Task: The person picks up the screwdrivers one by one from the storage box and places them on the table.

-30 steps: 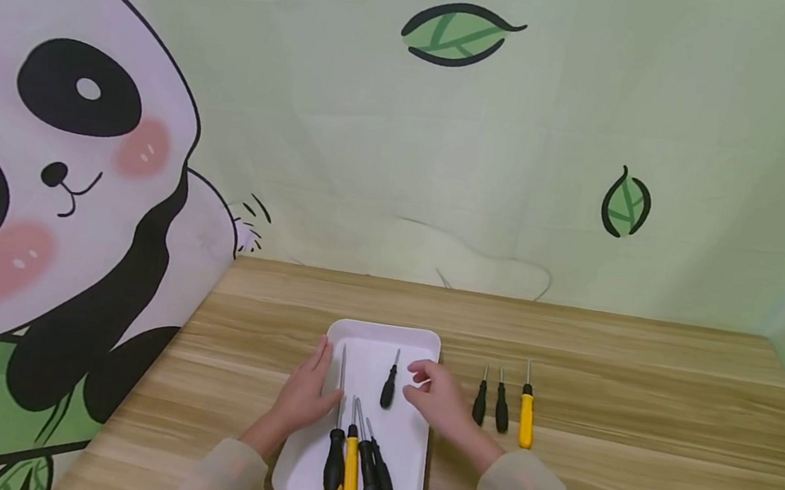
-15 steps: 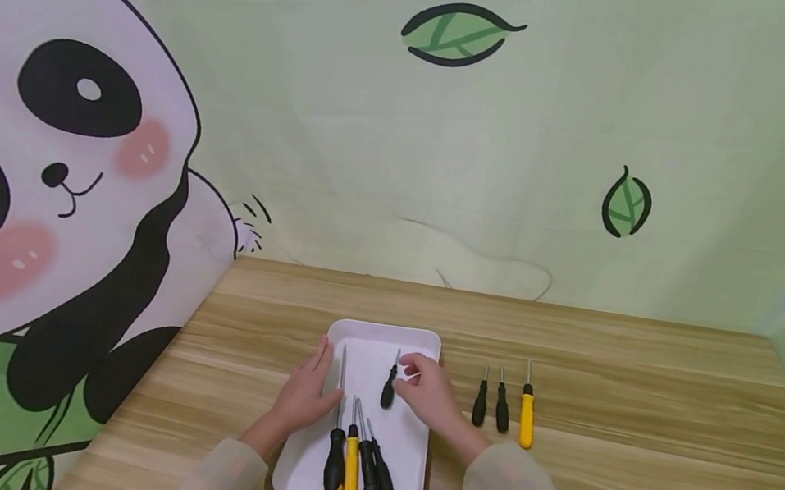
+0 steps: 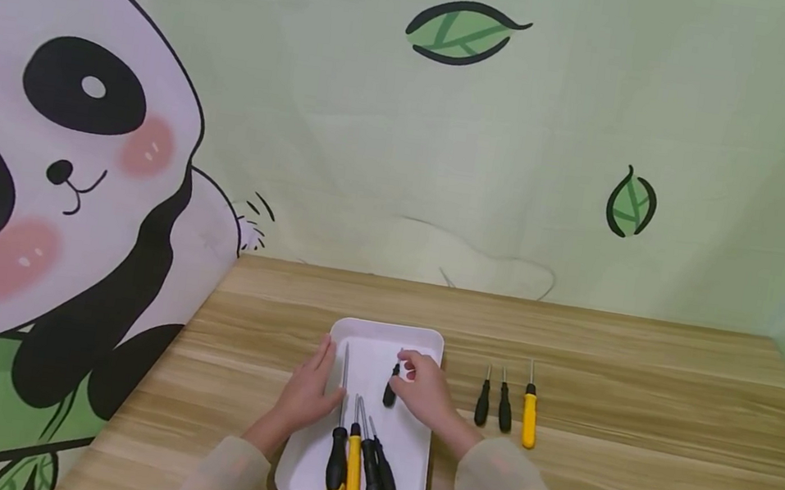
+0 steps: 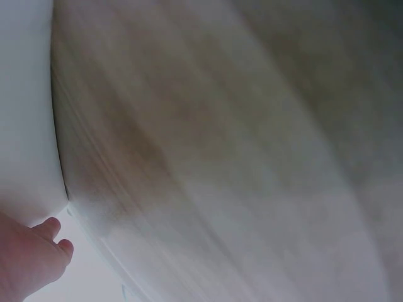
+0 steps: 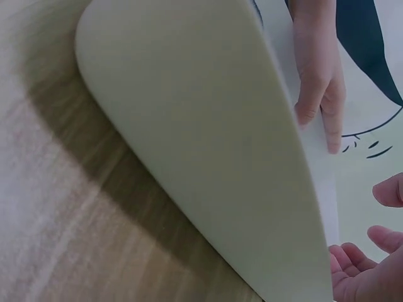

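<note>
My left hand (image 3: pixel 303 395) rests at the left rim of a white tray (image 3: pixel 406 479), fingers extended and thumb over the inside. Over the tray's far right part is my right hand (image 3: pixel 427 390), its thumb and forefinger on either side of a small black screwdriver (image 3: pixel 390 394) that lies there. A gap shows between those fingertips in the right wrist view. Nearer the front lie a black screwdriver with a yellow end (image 3: pixel 337 465), a yellow-handled screwdriver (image 3: pixel 353 472) and two black screwdrivers, one longer (image 3: pixel 372 478) and one shorter (image 3: pixel 384 467).
Right of the tray, two small black screwdrivers (image 3: pixel 482 404) and a yellow-handled one (image 3: pixel 529 420) stand in a row on the wooden table (image 3: pixel 630 475). Behind the table rises a green wall cloth (image 3: pixel 527 130) with a printed panda.
My right hand has moved left from beside the small black screwdriver until its fingertips are at it. The left hand keeps its place at the tray's rim.
</note>
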A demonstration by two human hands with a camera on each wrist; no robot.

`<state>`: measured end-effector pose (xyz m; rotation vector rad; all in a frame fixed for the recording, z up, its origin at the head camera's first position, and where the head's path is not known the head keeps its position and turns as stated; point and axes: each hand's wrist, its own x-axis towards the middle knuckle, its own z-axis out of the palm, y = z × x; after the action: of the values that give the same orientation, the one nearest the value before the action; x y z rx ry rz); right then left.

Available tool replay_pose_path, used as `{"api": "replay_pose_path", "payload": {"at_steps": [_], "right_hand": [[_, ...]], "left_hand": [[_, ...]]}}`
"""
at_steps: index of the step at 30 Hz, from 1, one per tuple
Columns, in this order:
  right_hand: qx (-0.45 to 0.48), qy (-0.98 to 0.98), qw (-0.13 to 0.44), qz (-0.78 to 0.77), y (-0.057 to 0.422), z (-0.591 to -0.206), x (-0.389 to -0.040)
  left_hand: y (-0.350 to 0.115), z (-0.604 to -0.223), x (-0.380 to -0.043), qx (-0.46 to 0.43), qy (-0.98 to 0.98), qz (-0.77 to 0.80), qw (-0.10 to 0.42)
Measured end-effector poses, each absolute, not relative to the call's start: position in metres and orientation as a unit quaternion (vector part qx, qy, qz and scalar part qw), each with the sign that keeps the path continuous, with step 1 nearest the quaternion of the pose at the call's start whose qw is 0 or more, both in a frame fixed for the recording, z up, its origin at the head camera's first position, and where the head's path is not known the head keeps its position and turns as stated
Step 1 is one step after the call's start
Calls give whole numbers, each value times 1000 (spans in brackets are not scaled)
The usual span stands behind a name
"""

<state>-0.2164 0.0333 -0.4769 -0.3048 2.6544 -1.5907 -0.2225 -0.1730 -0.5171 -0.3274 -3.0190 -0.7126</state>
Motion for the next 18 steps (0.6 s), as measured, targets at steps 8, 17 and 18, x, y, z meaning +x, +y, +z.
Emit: {"api": "replay_pose_path", "payload": {"at_steps": [8, 17, 18], "right_hand": [[-89, 868, 18, -488, 27, -485, -219], [-87, 879, 6, -469, 22, -488, -223], [-87, 882, 6, -464, 22, -489, -223]], "left_hand": [[-173, -515, -222, -101, -968, -230, 4], [-173, -516, -223, -102, -968, -227, 5], [-174, -516, -223, -103, -968, -229, 5]]}}
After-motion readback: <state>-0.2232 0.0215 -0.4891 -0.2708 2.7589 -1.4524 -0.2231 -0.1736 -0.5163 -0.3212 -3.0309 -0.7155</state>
